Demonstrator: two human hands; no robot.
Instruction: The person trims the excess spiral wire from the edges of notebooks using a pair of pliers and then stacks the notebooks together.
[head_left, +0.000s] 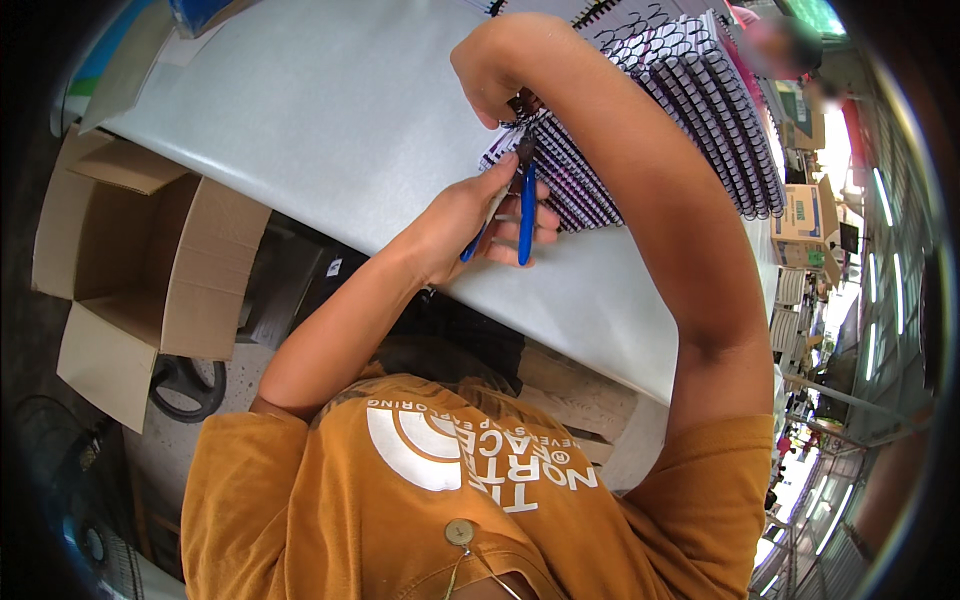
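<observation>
My left hand [475, 220] is closed around blue-handled cutting pliers [528, 205]. Their handles are spread, and the dark jaws point up at the near corner of a stack of spiral-bound notebooks [575, 185]. Over the same corner bends my right hand [505, 65], its wrist flexed and fingers curled down beside the pliers' tip. Dark coil wire shows at those fingertips, but the hand itself hides what they pinch. My right forearm crosses above the notebooks and covers part of them. Black coils [690, 110] line the spines of the stacks.
The notebooks lie on a pale table [300, 110]. An open cardboard box [130, 250] stands by its left edge. More cartons [800, 215] are at the right, past the table. Part of a fan [90, 540] shows at lower left. Other people are blurred at upper right.
</observation>
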